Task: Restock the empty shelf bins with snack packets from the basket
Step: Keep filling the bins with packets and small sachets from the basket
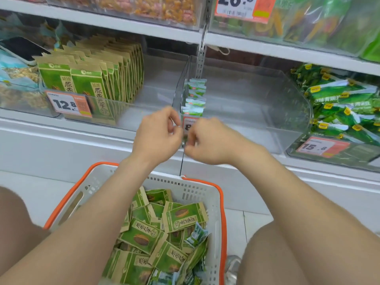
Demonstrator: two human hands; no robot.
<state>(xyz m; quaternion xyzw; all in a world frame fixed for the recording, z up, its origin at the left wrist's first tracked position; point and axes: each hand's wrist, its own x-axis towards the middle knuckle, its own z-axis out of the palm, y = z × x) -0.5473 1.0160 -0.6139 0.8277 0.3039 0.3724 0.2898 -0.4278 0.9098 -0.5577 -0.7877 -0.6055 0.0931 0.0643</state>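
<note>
A white basket with an orange rim (214, 202) sits on the floor between my knees, full of green and kraft-paper snack packets (183, 218) and a few small white-green packets (197, 235). Above it, a wide clear shelf bin (257, 112) is mostly bare, with one row of small white-green packets (195, 95) along its left wall. The bin to its left holds upright green kraft packets (98, 79) on its left half. My left hand (158, 132) and my right hand (205, 140) meet at the wide bin's front left corner. Their fingers are curled and pinched over a red price tag (188, 125). Motion blur hides what they grip.
A bin of green packets (345, 112) with a 15.8 tag (320, 147) stands at the right. A 12.8 tag (67, 103) hangs on the left bin. Further left are nut bags (18, 79) and a dark phone-like object (22, 48). Filled bins line the shelf above (144, 7).
</note>
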